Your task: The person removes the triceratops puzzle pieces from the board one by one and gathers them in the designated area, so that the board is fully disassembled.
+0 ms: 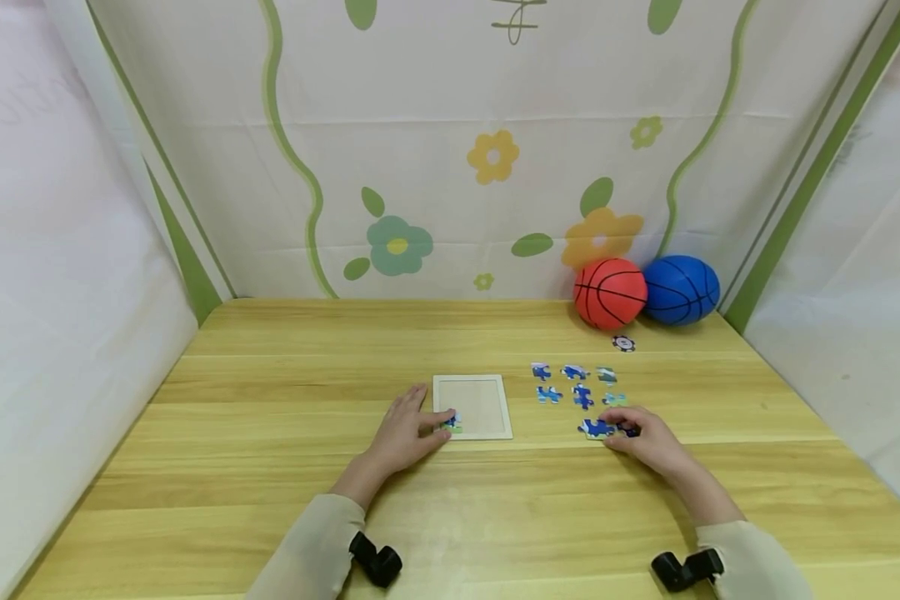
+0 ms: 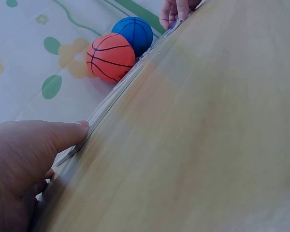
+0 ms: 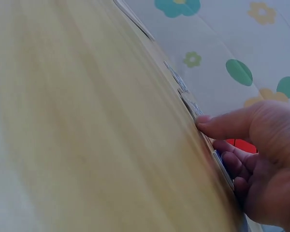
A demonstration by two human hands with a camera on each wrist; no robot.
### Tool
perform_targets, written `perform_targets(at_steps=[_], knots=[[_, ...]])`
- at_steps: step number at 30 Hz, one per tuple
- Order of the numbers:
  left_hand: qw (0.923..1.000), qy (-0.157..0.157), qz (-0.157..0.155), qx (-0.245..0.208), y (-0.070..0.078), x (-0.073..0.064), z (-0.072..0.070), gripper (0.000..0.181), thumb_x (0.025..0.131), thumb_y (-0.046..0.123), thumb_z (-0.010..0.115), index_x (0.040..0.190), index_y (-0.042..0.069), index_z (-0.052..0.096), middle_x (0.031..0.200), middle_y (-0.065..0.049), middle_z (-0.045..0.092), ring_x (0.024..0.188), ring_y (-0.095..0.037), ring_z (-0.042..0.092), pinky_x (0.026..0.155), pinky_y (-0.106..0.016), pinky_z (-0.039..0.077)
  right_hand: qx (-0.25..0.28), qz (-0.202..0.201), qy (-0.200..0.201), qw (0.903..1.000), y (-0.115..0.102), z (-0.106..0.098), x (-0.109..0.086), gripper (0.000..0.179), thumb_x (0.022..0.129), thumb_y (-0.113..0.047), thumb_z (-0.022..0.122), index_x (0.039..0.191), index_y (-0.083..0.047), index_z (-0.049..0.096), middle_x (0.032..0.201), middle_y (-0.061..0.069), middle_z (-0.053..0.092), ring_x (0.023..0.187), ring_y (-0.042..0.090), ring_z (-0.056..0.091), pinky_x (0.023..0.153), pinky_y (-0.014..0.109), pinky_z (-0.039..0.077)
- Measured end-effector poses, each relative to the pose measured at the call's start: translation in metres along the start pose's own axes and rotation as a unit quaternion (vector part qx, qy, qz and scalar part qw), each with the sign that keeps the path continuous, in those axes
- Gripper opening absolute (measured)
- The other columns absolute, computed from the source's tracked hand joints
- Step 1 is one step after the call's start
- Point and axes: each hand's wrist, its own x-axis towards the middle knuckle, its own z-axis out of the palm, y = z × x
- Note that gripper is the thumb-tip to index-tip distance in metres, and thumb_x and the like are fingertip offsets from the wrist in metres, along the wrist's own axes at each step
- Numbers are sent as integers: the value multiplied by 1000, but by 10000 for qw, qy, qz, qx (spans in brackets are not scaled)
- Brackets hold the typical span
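A thin white puzzle frame [image 1: 507,417] lies flat on the table, with one small puzzle piece [image 1: 454,423] in its lower left corner. My left hand [image 1: 405,432] rests at the frame's left side, its thumb and forefinger spread and touching around that corner. In the left wrist view the thumb [image 2: 70,134] lies against the frame's edge. To the right of the frame, my right hand [image 1: 648,437] pinches a blue and white puzzle piece [image 1: 596,428] between thumb and forefinger. Another dark blue piece [image 1: 628,430] is partly hidden under that hand.
Several loose puzzle pieces [image 1: 582,396] lie in rough rows beyond the right hand. A round patterned chip [image 1: 623,343] sits farther back. At the back right, a red basketball [image 1: 610,293] and a blue basketball [image 1: 681,290] stand against the printed cloth wall [image 1: 450,192].
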Motion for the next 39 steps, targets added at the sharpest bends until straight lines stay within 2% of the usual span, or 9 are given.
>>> perform_targets(at_steps=[11, 16, 19, 23, 26, 29, 34, 39], knots=[[10000, -12, -45, -30, 1, -1, -1, 35, 84, 34, 55, 115, 19, 58, 136, -22, 22, 126, -34, 11, 99, -48, 8, -95, 117, -187, 9997, -7, -1, 4, 32, 76, -14, 66, 106, -4, 58, 106, 13, 47, 94, 27, 40, 78, 41, 33], [10000, 3, -44, -63, 1, -1, -2, 35, 84, 34, 55, 115, 19, 58, 136, -22, 22, 126, -34, 11, 99, -48, 7, -119, 199, -281, 9993, -13, -2, 4, 33, 77, -15, 65, 108, -4, 58, 108, 14, 46, 96, 28, 39, 80, 44, 32], [10000, 14, -43, -51, 0, -1, -2, 35, 84, 34, 55, 115, 19, 58, 136, -22, 22, 126, -33, 11, 99, -47, 8, -81, 100, -358, 9993, -17, -4, 3, 36, 77, -14, 65, 110, -3, 56, 108, 15, 47, 96, 29, 40, 79, 44, 33], [10000, 26, -40, -46, -1, -1, 0, 35, 84, 35, 54, 115, 20, 58, 136, -22, 22, 126, -32, 11, 99, -47, 8, -323, -236, -432, 9983, -22, -9, 3, 42, 78, -11, 64, 116, 0, 51, 98, 13, 51, 83, 24, 44, 68, 34, 39], [10000, 46, -33, -65, -1, 0, 2, 35, 83, 35, 55, 115, 20, 58, 136, -22, 23, 126, -32, 12, 99, -47, 8, -642, -435, -306, 9965, -29, -12, 2, 44, 78, -12, 63, 118, 1, 49, 94, 13, 53, 78, 22, 47, 61, 30, 41], [9999, 71, -32, -89, 0, 0, 2, 35, 83, 34, 55, 115, 19, 59, 135, -22, 24, 126, -33, 13, 99, -47, 8, -661, -558, -113, 9962, -42, -12, 2, 45, 79, -14, 63, 120, 0, 47, 97, 16, 55, 81, 24, 51, 62, 31, 44], [9996, 134, 1, -239, 0, 0, -1, 36, 83, 32, 56, 117, 19, 57, 134, -22, 26, 125, -34, 15, 99, -48, 9, -198, -826, -146, 9963, -73, 3, 14, 43, 81, -20, 61, 119, -6, 49, 97, 15, 56, 82, 21, 51, 67, 32, 45], [9988, 311, -94, -372, -4, 1, -4, 35, 84, 31, 56, 116, 18, 58, 133, -21, 29, 124, -34, 19, 97, -51, 13, 237, -1226, -470, 9911, -101, 36, 31, 39, 81, -15, 61, 117, -4, 51, 94, 14, 56, 82, 20, 51, 71, 36, 43]])
